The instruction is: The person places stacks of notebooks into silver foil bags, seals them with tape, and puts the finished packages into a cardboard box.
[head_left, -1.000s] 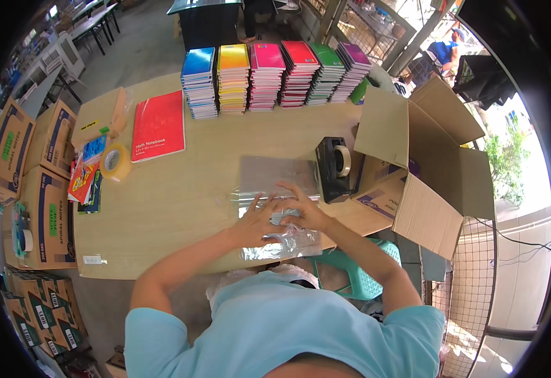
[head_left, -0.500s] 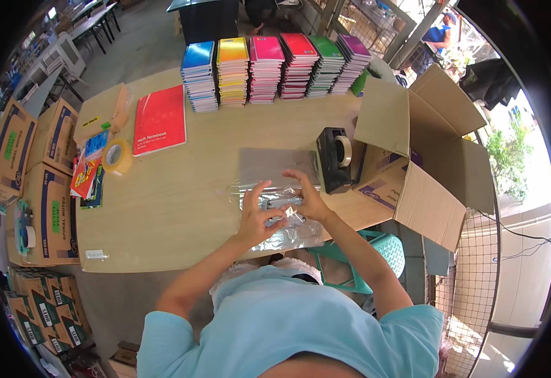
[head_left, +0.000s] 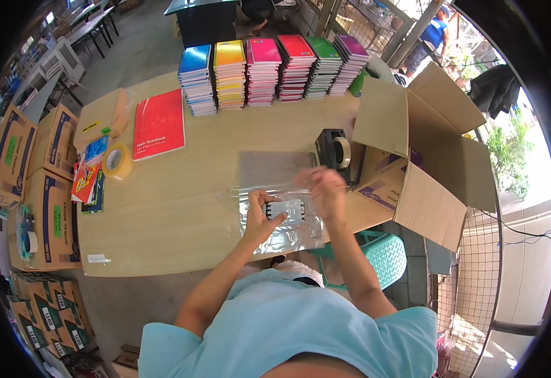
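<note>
A small pale pack with black spiral bindings along its sides, seemingly spiral notepads (head_left: 288,212), lies on clear plastic sheeting (head_left: 275,165) near the table's front edge. My left hand (head_left: 261,217) grips the pack's left side, thumb across the top. To its right my right hand (head_left: 329,194) is lifted off the pack, its fingers bent and smeared by motion, so what they hold does not show. The black tape dispenser (head_left: 331,148) with its roll of tape stands just beyond my right hand.
Stacks of coloured notebooks (head_left: 263,72) line the table's far edge. A red notebook (head_left: 160,123) and a wide tape roll (head_left: 117,162) lie left. An open carton (head_left: 430,201) stands right, flaps spread; closed cartons (head_left: 52,211) flank the left side. A green stool (head_left: 379,255) is below the table edge.
My right hand has left the pack and moved right, toward the tape dispenser. My left hand stays at the pack, thumb now laid across it, and more of the pack shows.
</note>
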Tool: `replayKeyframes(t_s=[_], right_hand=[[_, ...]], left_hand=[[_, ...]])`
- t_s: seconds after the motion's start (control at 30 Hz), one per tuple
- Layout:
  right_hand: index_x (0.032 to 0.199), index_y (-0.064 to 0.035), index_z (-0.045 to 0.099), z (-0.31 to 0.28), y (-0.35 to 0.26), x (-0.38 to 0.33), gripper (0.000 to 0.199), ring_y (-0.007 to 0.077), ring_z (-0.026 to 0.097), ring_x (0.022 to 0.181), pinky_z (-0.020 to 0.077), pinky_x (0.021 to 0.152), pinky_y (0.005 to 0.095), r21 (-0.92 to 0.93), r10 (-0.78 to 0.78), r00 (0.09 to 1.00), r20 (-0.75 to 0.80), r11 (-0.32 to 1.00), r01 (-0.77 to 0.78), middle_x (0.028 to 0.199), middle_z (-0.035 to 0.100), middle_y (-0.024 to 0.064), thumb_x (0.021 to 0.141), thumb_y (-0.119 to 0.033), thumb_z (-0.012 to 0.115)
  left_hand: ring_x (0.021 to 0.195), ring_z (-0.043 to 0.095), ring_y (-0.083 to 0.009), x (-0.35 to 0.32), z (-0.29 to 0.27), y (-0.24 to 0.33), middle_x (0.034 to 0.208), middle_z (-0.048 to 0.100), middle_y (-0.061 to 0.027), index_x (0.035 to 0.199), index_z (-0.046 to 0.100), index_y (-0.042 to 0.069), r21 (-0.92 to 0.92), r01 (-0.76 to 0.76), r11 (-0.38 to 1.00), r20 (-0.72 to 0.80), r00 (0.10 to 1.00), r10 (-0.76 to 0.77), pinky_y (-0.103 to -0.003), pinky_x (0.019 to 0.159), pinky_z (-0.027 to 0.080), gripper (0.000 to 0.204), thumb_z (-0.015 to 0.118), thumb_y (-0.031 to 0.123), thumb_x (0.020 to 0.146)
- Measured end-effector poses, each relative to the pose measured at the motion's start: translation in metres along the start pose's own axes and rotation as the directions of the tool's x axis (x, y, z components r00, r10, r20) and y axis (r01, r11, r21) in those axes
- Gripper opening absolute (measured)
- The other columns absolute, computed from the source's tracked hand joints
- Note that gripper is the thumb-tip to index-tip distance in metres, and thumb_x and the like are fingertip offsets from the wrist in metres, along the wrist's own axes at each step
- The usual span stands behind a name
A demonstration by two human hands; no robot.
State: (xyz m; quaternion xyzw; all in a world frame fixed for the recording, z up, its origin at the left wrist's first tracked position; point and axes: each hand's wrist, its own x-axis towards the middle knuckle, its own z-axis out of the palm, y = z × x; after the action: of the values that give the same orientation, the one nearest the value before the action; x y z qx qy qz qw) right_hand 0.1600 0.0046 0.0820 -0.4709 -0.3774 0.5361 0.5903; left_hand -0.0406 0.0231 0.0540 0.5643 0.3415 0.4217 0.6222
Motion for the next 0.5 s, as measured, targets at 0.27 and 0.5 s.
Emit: replayKeyframes(t_s=[0.27,0.5], right_hand=[[0.089,-0.0066,0.075,0.031,-0.004,-0.024,0.015,0.0249,0.063,0.093,0.0495,0.082,0.0379,-0.586,-0.269,0.949,0.162,0.748,0.312,0.090,0.067,0.0064,0.075,-0.002,0.076],[0.090,-0.0151,0.077,0.027,0.009,-0.054,0.020,0.0268,0.060,0.109,0.0243,0.112,0.0564,-0.795,-0.536,0.823,0.188,0.409,0.448,0.090,0.069,-0.0001,0.073,-0.005,0.077]], left_hand=[[0.094,0.060,-0.0162,0.008,0.003,-0.001,0.098,0.062,-0.0058,0.117,0.053,0.004,0.017,0.015,1.000,-0.025,1.000,-0.014,-0.029,0.084,0.047,0.054,0.075,-0.006,0.069],[0.087,0.061,-0.0199,0.008,0.015,0.003,0.089,0.061,-0.0070,0.090,0.071,0.003,0.250,-0.196,0.948,-0.041,0.976,0.213,-0.029,0.076,0.048,0.025,0.074,-0.008,0.067]])
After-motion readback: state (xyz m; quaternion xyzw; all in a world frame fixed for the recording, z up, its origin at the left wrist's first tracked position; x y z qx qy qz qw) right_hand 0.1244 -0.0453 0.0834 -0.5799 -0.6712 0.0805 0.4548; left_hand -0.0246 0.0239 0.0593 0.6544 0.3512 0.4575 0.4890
